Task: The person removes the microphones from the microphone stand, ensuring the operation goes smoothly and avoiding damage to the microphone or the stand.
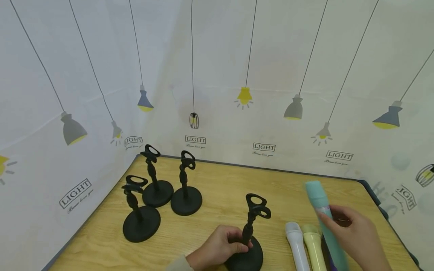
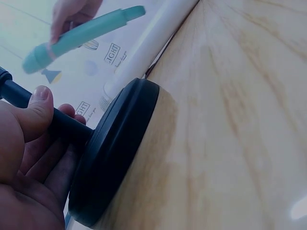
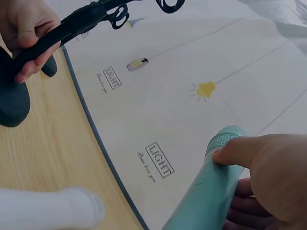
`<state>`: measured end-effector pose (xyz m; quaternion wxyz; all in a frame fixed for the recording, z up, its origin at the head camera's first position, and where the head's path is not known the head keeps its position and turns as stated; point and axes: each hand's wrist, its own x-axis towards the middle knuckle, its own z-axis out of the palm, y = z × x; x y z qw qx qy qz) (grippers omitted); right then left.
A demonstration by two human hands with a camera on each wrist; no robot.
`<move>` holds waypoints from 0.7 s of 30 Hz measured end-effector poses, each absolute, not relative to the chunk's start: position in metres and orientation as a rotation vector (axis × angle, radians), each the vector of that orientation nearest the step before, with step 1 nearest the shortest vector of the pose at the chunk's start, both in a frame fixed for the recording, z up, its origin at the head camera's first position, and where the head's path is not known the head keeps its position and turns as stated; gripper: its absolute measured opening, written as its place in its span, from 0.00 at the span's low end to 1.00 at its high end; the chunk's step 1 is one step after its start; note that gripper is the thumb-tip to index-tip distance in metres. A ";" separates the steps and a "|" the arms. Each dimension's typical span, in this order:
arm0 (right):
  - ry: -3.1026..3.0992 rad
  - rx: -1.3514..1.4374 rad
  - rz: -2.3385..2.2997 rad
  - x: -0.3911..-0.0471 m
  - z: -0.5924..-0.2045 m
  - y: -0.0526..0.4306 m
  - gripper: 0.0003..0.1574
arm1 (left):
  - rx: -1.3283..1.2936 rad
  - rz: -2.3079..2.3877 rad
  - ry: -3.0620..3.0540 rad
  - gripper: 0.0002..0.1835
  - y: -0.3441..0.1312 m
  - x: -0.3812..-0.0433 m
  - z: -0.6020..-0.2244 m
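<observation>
My left hand (image 1: 222,244) grips the post of a black microphone stand (image 1: 248,230) low down, just above its round base. The stand is upright on the wooden table, and the clip at its top holds nothing. In my right hand (image 1: 356,229) is a teal microphone (image 1: 330,222), held around its upper body with the head pointing up and away. A white microphone (image 1: 297,244) and a pale yellow microphone (image 1: 314,246) lie side by side left of it. Part of something purple (image 1: 330,263) shows beneath the teal one.
Three more black stands, a front one (image 1: 140,224), a back one (image 1: 157,194) and a right one (image 1: 186,200), stand at the table's left with bare clips. A white sheet printed with lamps (image 1: 223,124) walls in the table (image 1: 223,180) behind and at both sides.
</observation>
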<state>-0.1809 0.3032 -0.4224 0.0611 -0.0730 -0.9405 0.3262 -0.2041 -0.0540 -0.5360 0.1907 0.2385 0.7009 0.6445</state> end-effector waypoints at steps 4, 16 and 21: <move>-2.938 -0.334 0.988 -0.179 -0.428 0.320 0.54 | 0.681 1.814 1.972 0.05 -0.053 -0.205 -0.535; -2.857 -0.864 0.976 -0.164 -0.474 0.359 0.53 | 0.662 1.815 1.962 0.06 -0.055 -0.205 -0.535; -2.909 -1.013 0.964 -0.162 -0.491 0.377 0.59 | 0.677 1.821 1.967 0.06 -0.055 -0.206 -0.535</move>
